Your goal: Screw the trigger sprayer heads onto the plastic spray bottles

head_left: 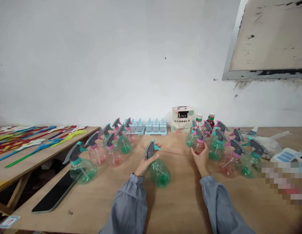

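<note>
In the middle, my left hand (146, 164) is closed around the neck of a green spray bottle (160, 174) with a grey and teal trigger head; the bottle tilts, its base toward the lower right. My right hand (201, 158) grips the body of a pink spray bottle (199, 147) at the near left of the right-hand group. Beside it stand another green spray bottle (216, 150), a pink one (229, 165) and a green one (249, 165). The left-hand group includes a green spray bottle (84, 170) and a pink one (114, 156).
A black phone (55, 191) lies partly behind the nearest left bottle. Light blue ice-pop moulds (155, 126), a paper bag (182, 120) and two capped bottles stand by the wall. A plastic bag (270, 143) is at right. Coloured strips (43, 143) cover a second table.
</note>
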Motion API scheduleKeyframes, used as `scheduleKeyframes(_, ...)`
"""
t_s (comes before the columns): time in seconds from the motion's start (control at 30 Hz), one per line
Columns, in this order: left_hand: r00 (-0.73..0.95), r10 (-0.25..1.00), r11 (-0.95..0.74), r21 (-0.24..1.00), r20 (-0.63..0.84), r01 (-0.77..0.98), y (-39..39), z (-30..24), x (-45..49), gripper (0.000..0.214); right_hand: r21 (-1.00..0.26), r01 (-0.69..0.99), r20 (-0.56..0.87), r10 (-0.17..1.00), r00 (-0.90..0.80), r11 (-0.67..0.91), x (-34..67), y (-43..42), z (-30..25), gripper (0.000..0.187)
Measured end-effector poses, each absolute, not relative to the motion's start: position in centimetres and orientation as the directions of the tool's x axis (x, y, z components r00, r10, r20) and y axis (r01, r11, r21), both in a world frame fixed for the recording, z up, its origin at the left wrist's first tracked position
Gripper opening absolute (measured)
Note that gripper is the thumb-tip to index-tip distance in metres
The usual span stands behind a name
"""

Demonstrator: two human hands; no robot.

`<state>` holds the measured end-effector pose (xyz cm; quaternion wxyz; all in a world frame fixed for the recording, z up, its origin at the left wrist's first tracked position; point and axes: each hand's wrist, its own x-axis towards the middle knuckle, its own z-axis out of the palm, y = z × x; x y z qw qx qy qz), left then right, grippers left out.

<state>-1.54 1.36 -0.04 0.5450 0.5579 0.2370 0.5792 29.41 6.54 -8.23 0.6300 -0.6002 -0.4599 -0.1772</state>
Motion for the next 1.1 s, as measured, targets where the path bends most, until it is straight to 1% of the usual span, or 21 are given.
scheduleKeyframes(0.1, 0.146, 0.945, -0.218, 0.897, 0.292, -0.384, 1.0, 0.3, -1.4, 0.057, -0.564, 0.767, 0.812, 0.374, 0.448, 0.306, 27.8, 5.6, -8.4, 0.085)
scheduleKeyframes(0.2, 0.106, 0.968, -0.163, 0.895, 0.226, -0.415, 1.1, 0.2, -1.1, 0.044, -0.559, 0.742, 0.809, 0.44, 0.39, 0.369, 25.4, 4.6, -8.7, 0.083)
scheduleKeyframes(0.33, 0.059, 0.968, -0.187, 0.858, 0.244, -0.478, 1.6, 0.0, -1.2, 0.032, -0.605, 0.66, 0.776, 0.515, 0.364, 0.445, 23.1, 3.8, -9.4, 0.069)
scheduleKeyframes(0.43, 0.077, 0.95, -0.237, 0.858, 0.303, -0.456, 1.6, 0.1, -1.2, 0.029, -0.633, 0.619, 0.753, 0.554, 0.356, 0.464, 22.5, 3.5, -9.6, 0.067)
scheduleKeyframes(0.53, 0.094, 0.944, -0.249, 0.867, 0.317, -0.431, 1.4, 0.1, -1.0, 0.026, -0.637, 0.613, 0.749, 0.562, 0.351, 0.467, 22.5, 3.2, -9.5, 0.067)
scheduleKeyframes(0.67, 0.062, 0.951, -0.245, 0.862, 0.302, -0.444, 1.2, -0.1, -0.5, 0.031, -0.637, 0.614, 0.746, 0.573, 0.338, 0.466, 22.7, 3.2, -9.5, 0.068)
scheduleKeyframes(0.77, 0.096, 0.947, -0.227, 0.848, 0.308, -0.478, 1.0, -0.1, -0.3, 0.033, -0.643, 0.607, 0.742, 0.577, 0.341, 0.468, 22.7, 3.3, -9.5, 0.067)
scheduleKeyframes(0.87, 0.115, 0.944, -0.222, 0.853, 0.31, -0.472, 0.9, 0.0, -0.2, 0.034, -0.642, 0.604, 0.743, 0.577, 0.339, 0.472, 22.6, 3.3, -9.6, 0.067)
scheduleKeyframes(1.03, -0.006, 0.954, -0.262, 0.826, 0.299, -0.499, 1.2, -0.2, -0.4, 0.029, -0.65, 0.597, 0.737, 0.581, 0.345, 0.47, 22.6, 3.2, -9.6, 0.067)
scheduleKeyframes(1.1, 0.001, 0.957, -0.251, 0.833, 0.289, -0.493, 1.4, -0.3, -0.4, 0.03, -0.659, 0.592, 0.728, 0.592, 0.345, 0.465, 22.6, 3.2, -9.6, 0.067)
